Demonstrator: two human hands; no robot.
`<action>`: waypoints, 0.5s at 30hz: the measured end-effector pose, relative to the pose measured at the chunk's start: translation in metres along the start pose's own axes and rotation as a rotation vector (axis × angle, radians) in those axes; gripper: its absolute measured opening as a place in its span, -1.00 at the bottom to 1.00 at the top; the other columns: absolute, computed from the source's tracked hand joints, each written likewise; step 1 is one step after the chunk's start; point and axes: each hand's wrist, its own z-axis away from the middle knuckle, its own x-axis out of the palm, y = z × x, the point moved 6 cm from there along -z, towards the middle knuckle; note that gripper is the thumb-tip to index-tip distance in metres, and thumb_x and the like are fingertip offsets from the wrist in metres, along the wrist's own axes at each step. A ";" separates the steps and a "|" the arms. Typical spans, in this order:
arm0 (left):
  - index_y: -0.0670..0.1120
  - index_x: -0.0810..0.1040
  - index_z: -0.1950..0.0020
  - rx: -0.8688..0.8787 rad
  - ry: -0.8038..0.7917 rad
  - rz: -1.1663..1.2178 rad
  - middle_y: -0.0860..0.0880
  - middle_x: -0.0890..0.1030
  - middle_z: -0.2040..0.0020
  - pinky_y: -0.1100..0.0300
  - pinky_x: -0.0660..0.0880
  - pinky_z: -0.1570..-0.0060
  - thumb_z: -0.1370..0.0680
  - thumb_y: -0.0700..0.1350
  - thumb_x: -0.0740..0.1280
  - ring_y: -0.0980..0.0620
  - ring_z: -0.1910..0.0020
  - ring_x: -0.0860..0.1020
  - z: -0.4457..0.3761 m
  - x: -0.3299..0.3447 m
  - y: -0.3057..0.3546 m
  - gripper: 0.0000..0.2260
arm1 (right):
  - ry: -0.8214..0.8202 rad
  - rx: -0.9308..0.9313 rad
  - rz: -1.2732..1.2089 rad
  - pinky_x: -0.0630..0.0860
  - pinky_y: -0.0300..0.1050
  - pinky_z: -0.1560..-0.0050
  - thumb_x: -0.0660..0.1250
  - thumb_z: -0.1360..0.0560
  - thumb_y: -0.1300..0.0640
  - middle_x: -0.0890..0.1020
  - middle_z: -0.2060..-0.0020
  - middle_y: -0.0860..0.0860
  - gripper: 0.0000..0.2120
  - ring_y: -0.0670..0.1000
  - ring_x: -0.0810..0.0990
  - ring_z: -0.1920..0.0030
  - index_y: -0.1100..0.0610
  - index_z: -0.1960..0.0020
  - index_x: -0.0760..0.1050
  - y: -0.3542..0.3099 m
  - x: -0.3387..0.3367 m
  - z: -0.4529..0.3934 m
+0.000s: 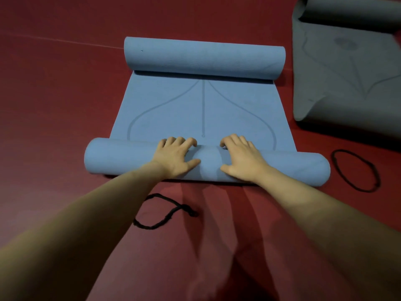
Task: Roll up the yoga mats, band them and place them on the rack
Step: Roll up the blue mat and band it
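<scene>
A blue yoga mat (204,109) lies on the red floor, rolled at both ends. The near roll (121,157) stretches across in front of me; the far roll (204,57) lies at the mat's other end. My left hand (176,156) and my right hand (239,158) rest side by side on top of the near roll's middle, fingers curled over its far side. One black band (161,211) lies twisted on the floor just behind the near roll. Another black band (355,170) lies as an open loop to the right of the roll's end.
A grey yoga mat (342,70), partly rolled at its far end, lies at the right, with a wavy near edge. The red floor (54,105) stretches to the left and in front of me. No rack is in view.
</scene>
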 end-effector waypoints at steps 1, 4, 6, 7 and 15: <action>0.10 0.36 -0.33 -0.050 0.020 -0.028 -0.03 0.41 -0.23 0.01 0.19 -0.26 -0.43 0.38 0.03 -0.12 -0.24 0.35 -0.005 0.000 -0.001 -0.41 | 0.005 -0.021 0.028 0.27 -0.02 -0.14 0.34 -0.36 0.03 0.42 -0.16 0.03 -0.54 0.10 0.37 -0.19 0.09 -0.23 0.37 -0.001 0.001 -0.001; 0.05 0.41 -0.30 -0.178 0.135 -0.107 -0.12 0.38 -0.21 -0.01 0.23 -0.18 -0.59 0.19 0.12 -0.17 -0.20 0.35 -0.020 -0.011 0.005 -0.64 | 0.131 -0.065 0.164 0.38 0.04 -0.08 0.24 -0.34 -0.07 0.50 -0.12 0.11 -0.50 0.19 0.48 -0.09 0.16 -0.21 0.48 -0.007 0.006 0.004; -0.03 0.38 -0.28 -0.208 0.164 -0.176 -0.14 0.41 -0.20 -0.01 0.26 -0.12 -0.62 0.11 0.10 -0.18 -0.18 0.37 -0.027 -0.018 0.012 -0.68 | 0.209 -0.029 0.237 0.45 0.04 -0.05 0.26 -0.35 -0.12 0.54 -0.13 0.15 -0.44 0.20 0.53 -0.03 0.20 -0.23 0.50 -0.007 0.015 0.008; -0.06 0.37 -0.28 -0.181 0.176 -0.222 -0.14 0.42 -0.19 0.00 0.27 -0.08 -0.63 0.07 0.10 -0.18 -0.16 0.39 -0.032 -0.019 0.017 -0.69 | 0.214 -0.006 0.255 0.45 0.04 -0.06 0.32 -0.37 -0.12 0.54 -0.15 0.16 -0.42 0.19 0.52 -0.05 0.20 -0.27 0.49 -0.006 0.021 0.010; -0.19 0.51 -0.03 -0.039 0.435 0.015 -0.14 0.56 0.03 0.00 0.42 0.09 -0.51 -0.11 0.25 -0.20 0.04 0.51 -0.010 -0.011 0.020 -0.81 | 0.222 0.104 0.271 0.27 0.19 -0.35 0.34 -0.47 -0.08 0.47 -0.32 0.21 -0.39 0.20 0.44 -0.32 0.19 -0.42 0.35 0.004 0.024 -0.023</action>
